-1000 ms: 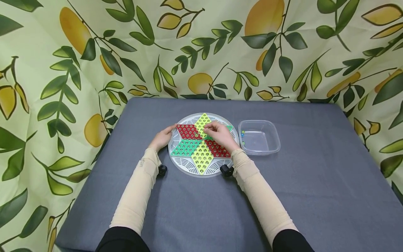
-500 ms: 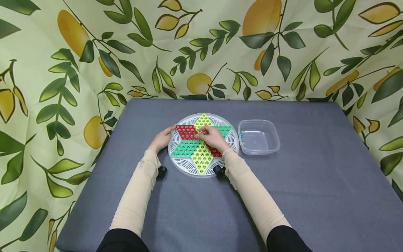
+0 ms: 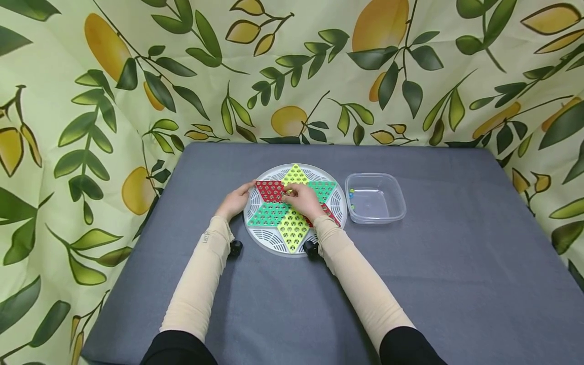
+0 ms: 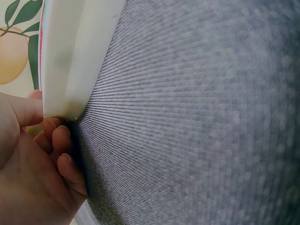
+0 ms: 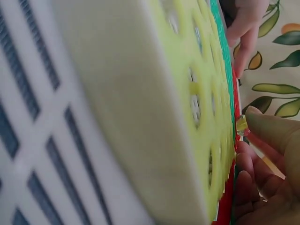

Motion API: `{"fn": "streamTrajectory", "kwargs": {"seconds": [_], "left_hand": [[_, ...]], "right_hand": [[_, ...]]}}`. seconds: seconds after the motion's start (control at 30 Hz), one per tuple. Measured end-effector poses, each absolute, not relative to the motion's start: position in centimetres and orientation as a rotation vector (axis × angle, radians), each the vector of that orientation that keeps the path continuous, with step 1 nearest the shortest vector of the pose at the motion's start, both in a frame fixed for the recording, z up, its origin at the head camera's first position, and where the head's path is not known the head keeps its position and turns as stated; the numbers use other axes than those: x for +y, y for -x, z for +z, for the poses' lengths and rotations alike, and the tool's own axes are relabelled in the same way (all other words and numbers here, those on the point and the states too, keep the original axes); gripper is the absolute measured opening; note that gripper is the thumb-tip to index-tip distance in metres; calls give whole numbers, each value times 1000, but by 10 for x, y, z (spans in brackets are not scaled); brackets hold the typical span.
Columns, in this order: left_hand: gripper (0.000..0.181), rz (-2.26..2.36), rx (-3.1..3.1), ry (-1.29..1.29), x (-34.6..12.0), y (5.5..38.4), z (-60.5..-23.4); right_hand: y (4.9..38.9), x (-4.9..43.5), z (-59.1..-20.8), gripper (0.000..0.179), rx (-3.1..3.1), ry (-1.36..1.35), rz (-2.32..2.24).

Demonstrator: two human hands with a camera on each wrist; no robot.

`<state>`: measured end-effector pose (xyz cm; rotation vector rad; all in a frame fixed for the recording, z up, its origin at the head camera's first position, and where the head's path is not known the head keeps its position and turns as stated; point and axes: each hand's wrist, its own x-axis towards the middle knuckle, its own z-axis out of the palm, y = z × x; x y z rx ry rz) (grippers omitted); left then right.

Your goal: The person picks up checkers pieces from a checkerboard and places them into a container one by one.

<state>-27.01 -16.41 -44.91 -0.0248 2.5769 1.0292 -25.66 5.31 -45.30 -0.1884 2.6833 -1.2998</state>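
Observation:
A round white Chinese checkers board (image 3: pixel 264 236) with a red, green and yellow star lies on the table in the head view. At its left rim is my left hand (image 3: pixel 234 202). In the left wrist view the thumb lies on one side of the board's rim (image 4: pixel 77 56) and curled fingers (image 4: pixel 65 140) lie at the other, gripping it. Over the star's middle, my right hand (image 3: pixel 304 200) pinches a clear marble (image 5: pixel 242 124) with yellow inside, close to the board's surface. The palm hides part of the star.
To the right of the board stands a clear plastic box (image 3: pixel 377 221) with several small marbles (image 3: pixel 352 193) along its left wall. A grey cloth covers the table (image 3: pixel 456 243). Behind it hangs a leaf-patterned curtain (image 3: pixel 319 76).
My right hand has moved left and slightly down, from the upper yellow point to the star's middle, with the marble. The left hand keeps its place on the rim.

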Motion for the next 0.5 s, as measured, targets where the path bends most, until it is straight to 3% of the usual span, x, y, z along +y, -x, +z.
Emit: {"fn": "streamTrajectory", "kwargs": {"seconds": [0.5], "left_hand": [[46, 1033, 2581, 41, -162, 269, -447]], "right_hand": [[257, 51, -456, 24, 2703, 124, -1313]]}}
